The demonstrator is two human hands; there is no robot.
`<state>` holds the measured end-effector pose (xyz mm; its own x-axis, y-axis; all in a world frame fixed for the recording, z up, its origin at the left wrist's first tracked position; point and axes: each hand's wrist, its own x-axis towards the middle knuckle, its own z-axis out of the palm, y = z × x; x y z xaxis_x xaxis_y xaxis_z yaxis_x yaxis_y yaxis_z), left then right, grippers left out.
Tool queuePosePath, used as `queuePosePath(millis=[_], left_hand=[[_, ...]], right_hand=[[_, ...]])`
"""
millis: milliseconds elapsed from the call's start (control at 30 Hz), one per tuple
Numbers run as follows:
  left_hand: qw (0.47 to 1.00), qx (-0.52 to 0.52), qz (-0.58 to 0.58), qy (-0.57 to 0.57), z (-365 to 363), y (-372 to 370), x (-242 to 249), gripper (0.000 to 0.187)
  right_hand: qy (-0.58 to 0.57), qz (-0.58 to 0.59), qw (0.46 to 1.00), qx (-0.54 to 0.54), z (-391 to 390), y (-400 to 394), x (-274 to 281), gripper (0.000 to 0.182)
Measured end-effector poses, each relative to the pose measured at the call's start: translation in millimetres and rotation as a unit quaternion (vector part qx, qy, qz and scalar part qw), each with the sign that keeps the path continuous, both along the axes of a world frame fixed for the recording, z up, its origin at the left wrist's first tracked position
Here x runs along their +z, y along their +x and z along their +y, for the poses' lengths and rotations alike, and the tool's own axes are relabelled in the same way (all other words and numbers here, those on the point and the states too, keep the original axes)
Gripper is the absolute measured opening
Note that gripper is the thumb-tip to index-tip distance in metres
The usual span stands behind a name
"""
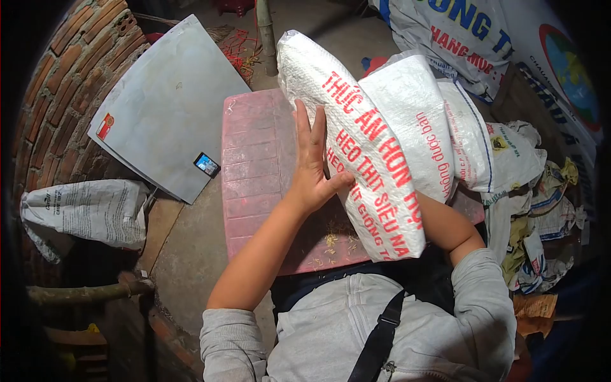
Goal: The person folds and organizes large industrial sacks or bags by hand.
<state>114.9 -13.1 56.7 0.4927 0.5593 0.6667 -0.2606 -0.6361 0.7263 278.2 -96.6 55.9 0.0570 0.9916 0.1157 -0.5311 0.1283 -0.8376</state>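
A folded white woven feed sack (pixel 375 159) with red lettering is tilted up above a pink plastic surface (pixel 251 184). My left hand (pixel 312 162) lies against the sack's left side, fingers stretched out and apart, with the thumb across its printed face. My right forearm (pixel 445 226) passes behind the sack; the hand itself is hidden, so its grip does not show. Just beyond, another white sack (pixel 410 108) with red print lies on the right side of the pink surface. Scattered pale grains or husks (pixel 331 242) lie near its front edge.
A large pale board (pixel 168 95) leans at left by a curved brick wall (pixel 76 83), with a lit phone (pixel 207 165) on its corner. More crumpled sacks (pixel 541 210) are heaped at right. A wooden pole (pixel 266 38) stands behind; a grey-white sack (pixel 86 213) hangs at left.
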Motion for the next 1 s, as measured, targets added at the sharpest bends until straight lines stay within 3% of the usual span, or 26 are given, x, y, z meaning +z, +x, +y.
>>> queuePosePath(millis=[167, 267, 500, 567, 600, 633, 700, 767, 833, 867, 967, 1000], left_hand=[[0.986, 0.123, 0.032, 0.111, 5, -4, 3, 0.102], [0.984, 0.127, 0.065, 0.105, 7, -6, 5, 0.099], [0.965, 0.118, 0.2, 0.122, -3, 2, 9, 0.079], [0.926, 0.123, 0.312, 0.172, -6, 2, 10, 0.077], [0.921, 0.123, 0.324, 0.175, -7, 3, 8, 0.073], [0.922, 0.124, 0.323, 0.175, -5, 4, 3, 0.073], [0.893, 0.076, 0.388, 0.212, -1, 4, -6, 0.071], [0.892, 0.081, 0.385, 0.222, 0, 3, -6, 0.068], [0.899, 0.072, 0.38, 0.207, 1, 2, -5, 0.066], [0.899, 0.072, 0.38, 0.207, 1, 2, -6, 0.066], [0.902, 0.121, 0.345, 0.23, 0, 3, -5, 0.062], [0.916, 0.162, 0.329, 0.163, 1, 1, -3, 0.06]], right_hand=[[-0.085, -0.018, 0.996, -0.021, -31, 61, 26, 0.059], [-0.134, -0.025, 0.99, -0.034, 7, 79, 47, 0.06], [-0.243, -0.038, 0.966, -0.075, 8, 55, 74, 0.061], [-0.084, 0.151, 0.982, 0.079, 16, 71, 79, 0.062], [-0.084, 0.141, 0.986, -0.015, 16, 76, 85, 0.065], [-0.084, 0.141, 0.986, -0.016, 15, 80, 91, 0.065], [-0.046, -0.051, 0.992, -0.107, 10, 89, 103, 0.069], [-0.051, -0.073, 0.993, -0.076, 6, 90, 106, 0.064], [-0.072, -0.33, 0.94, -0.038, 2, 86, 105, 0.056], [-0.072, -0.33, 0.94, -0.038, 2, 87, 102, 0.056], [-0.063, -0.495, 0.864, 0.07, 1, 96, 85, 0.052], [-0.043, -0.525, 0.845, 0.096, 3, 100, 81, 0.053]])
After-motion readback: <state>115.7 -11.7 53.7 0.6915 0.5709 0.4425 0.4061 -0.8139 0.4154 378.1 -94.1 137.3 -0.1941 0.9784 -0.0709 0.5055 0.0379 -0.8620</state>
